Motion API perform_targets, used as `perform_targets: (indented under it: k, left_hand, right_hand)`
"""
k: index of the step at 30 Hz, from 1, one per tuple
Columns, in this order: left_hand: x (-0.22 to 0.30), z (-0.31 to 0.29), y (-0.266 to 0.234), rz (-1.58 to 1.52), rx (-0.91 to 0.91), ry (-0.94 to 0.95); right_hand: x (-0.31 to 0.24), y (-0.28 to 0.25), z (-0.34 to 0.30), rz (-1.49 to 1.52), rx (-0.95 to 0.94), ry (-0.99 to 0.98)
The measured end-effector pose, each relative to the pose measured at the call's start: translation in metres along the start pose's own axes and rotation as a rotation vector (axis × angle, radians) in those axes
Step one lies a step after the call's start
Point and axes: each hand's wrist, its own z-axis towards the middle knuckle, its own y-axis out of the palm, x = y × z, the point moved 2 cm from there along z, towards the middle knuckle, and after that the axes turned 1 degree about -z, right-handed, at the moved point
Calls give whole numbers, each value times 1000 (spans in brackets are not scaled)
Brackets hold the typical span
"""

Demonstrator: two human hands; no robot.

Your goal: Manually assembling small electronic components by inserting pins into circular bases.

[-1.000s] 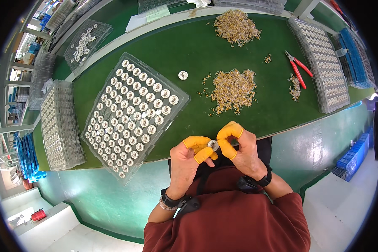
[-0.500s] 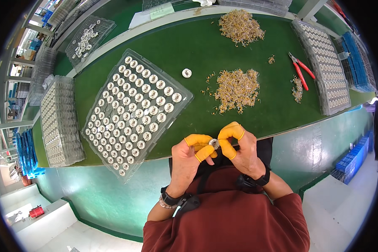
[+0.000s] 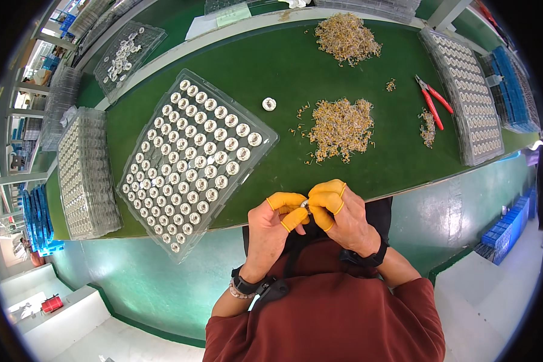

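Observation:
Both hands wear yellow finger covers and meet just in front of the bench edge. My left hand point(image 3: 273, 224) is closed, pinching a small round white part with a metallic centre point(image 3: 305, 205). On that part the fingertips of my right hand point(image 3: 346, 218) are pressed together; whatever they hold is hidden. Beyond the hands lies a heap of small bent metal pieces point(image 3: 342, 130), silver and yellowish. A single round white part point(image 3: 269, 104) rests on the green bench top. Left of it, a clear plastic tray point(image 3: 260, 130) sits slantwise, filled with rows of similar round parts.
A second heap of bent pieces point(image 3: 347, 39) lies at the far edge. Red-handled pliers point(image 3: 433, 102) are at the right, beside a small pile of metal bits point(image 3: 427, 130). Stacked filled trays stand at the left point(image 3: 87, 175) and right point(image 3: 467, 96) ends of the green bench point(image 3: 235, 78).
My right hand has shifted slightly left, its fingertips now over the round white part and covering most of it. The left hand has stayed nearly in place.

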Motion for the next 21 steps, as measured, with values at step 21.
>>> perform_targets:
  k: [21]
  left_hand:
    - [-5, 4, -12, -145, 89, 120]
  right_hand:
    - [20, 6, 33, -570, -175, 184]
